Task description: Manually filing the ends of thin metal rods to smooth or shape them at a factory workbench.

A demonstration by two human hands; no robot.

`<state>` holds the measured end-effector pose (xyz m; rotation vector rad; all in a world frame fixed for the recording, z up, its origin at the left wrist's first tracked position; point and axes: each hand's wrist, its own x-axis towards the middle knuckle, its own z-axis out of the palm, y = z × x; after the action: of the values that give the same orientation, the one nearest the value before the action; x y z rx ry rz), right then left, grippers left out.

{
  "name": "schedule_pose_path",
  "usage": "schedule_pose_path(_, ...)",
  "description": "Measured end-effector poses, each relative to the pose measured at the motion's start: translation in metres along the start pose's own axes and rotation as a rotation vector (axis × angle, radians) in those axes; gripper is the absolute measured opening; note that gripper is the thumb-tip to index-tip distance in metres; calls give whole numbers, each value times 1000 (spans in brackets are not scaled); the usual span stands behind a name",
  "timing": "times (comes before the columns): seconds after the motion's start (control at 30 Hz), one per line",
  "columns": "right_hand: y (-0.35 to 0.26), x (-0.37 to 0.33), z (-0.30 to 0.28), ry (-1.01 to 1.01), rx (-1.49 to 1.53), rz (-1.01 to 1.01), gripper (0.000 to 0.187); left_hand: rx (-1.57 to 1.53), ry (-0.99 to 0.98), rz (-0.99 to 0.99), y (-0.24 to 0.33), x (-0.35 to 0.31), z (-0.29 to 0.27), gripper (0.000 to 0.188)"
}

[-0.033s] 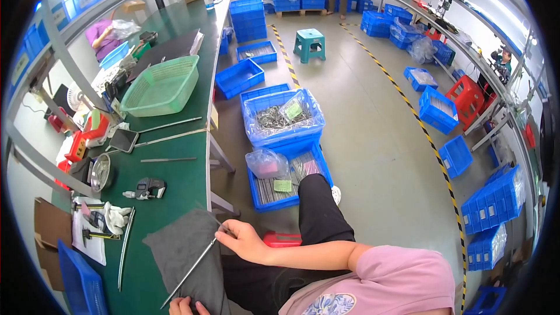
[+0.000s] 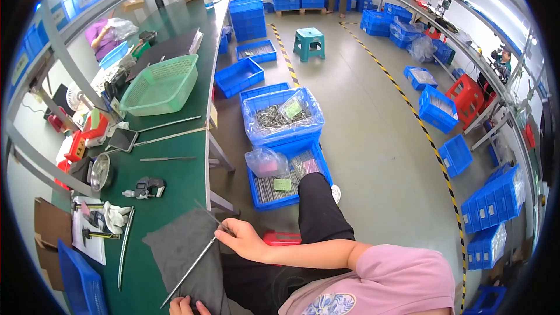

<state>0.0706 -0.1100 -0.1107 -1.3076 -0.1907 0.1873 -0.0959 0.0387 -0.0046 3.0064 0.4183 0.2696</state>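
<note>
My right hand (image 2: 245,240) is closed, with a thin dark metal strip (image 2: 210,214) between thumb and fingers; its far end sticks out to the upper left and is blurred. At the same fingertips ends a slim, shiny metal rod (image 2: 189,271), lying slanted over a dark grey cloth (image 2: 185,233). This cloth hangs over the table edge toward my lap. At the lower edge my left hand (image 2: 185,307) shows only its fingertips and thumb, apart on the cloth beside the rod's lower end. Its palm is out of the picture.
The green table (image 2: 175,186) bears a digital micrometer (image 2: 149,188), a metal bowl (image 2: 101,172), a phone (image 2: 123,139), loose rods and a green basket (image 2: 188,81). Right of it, blue crates (image 2: 256,195) hold metal parts. A teal stool (image 2: 309,45) stands farther off; people are in the background.
The thin strip in my right hand has slid slightly up and left, showing more of its length. My right hand has barely shifted; the rod, cloth and left hand look nearly unchanged.
</note>
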Motion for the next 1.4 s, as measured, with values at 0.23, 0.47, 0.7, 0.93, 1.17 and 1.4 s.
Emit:
schedule_pose_path(0.23, -16, 10, -13, -68, -136, 5, 21, -114, 175, 152, 11, 37, 5, 9)
schedule_pose_path(0.47, -32, 18, -15, -117, 124, 233, 12, -263, 242, 372, 49, 106, 34, 11)
schedule_pose_path(0.7, -23, 12, -21, -161, 225, 260, 13, -323, 179, 406, 49, 104, 42, 10)
schedule_pose_path(0.93, -26, 13, -27, -267, 319, 227, 11, -379, 192, 411, 52, 100, 43, 11)
schedule_pose_path(1.17, -32, 11, -26, -251, 214, 167, 12, -416, 159, 417, 61, 95, 40, 15)
schedule_pose_path(1.4, -20, -27, -39, -130, -411, -246, 10, -448, 238, 410, 54, 93, 55, 14)
